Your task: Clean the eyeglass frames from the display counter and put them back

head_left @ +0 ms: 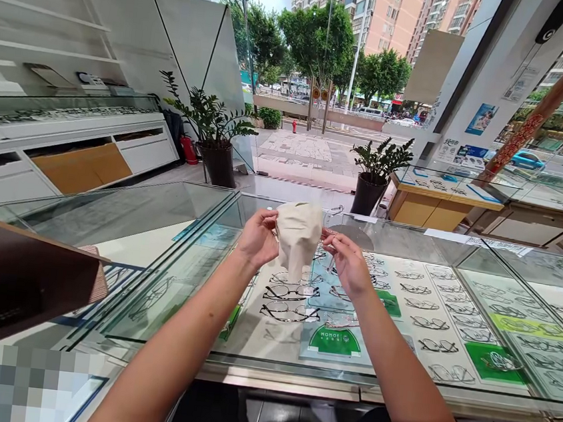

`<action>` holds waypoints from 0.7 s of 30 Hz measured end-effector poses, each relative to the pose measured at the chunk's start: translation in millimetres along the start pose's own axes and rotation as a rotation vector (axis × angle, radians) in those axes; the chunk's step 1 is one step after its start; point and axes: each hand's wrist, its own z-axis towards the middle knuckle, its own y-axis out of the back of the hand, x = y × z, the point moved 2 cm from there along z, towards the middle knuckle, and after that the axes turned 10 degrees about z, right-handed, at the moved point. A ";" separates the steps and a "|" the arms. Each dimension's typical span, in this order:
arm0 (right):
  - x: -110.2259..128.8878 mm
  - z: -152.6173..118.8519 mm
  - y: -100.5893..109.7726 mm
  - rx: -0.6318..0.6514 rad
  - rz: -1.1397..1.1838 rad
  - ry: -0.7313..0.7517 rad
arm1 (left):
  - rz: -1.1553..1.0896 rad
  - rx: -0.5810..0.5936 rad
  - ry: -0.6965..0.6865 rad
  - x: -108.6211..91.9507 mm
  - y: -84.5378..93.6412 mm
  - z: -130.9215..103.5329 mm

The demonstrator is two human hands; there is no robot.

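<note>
My left hand [259, 239] is closed on a crumpled beige cleaning cloth [299, 233], held up above the glass display case [193, 282]. The cloth hangs down in folds between my two hands. On its right side, my right hand [349, 262] pinches a thin pair of eyeglasses [330, 263]; one slim temple shows below the fingers. Most of that frame is hidden by the cloth and fingers. Beneath the glass, under my hands, rows of eyeglass frames [289, 312] lie on a white base beside a green display card [335, 341].
Another glass case with frames [527, 311] adjoins on the right. A dark brown panel [13, 277] juts in from the left. Two potted plants [219, 157] [370, 187] stand beyond the counter, before glass doors onto a street. A shelf cabinet [90, 157] lines the left wall.
</note>
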 end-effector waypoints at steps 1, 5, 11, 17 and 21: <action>-0.3 -0.2 -0.8 0.004 0.009 -0.004 | -0.065 0.061 0.034 2.0 -3.9 -1.0; -2.2 -0.7 -0.8 -0.003 -0.009 0.032 | -0.162 0.243 0.110 9.7 -17.9 -5.7; 2.9 -2.5 1.0 -0.016 -0.105 0.132 | 0.054 0.312 0.059 -0.3 -10.9 -13.3; 12.7 -8.9 -9.0 0.096 -0.307 0.183 | 0.307 0.576 0.025 -19.9 -6.4 -21.8; 13.8 -11.2 -14.0 0.156 -0.369 0.209 | 0.325 0.598 -0.026 -18.0 -11.9 -24.0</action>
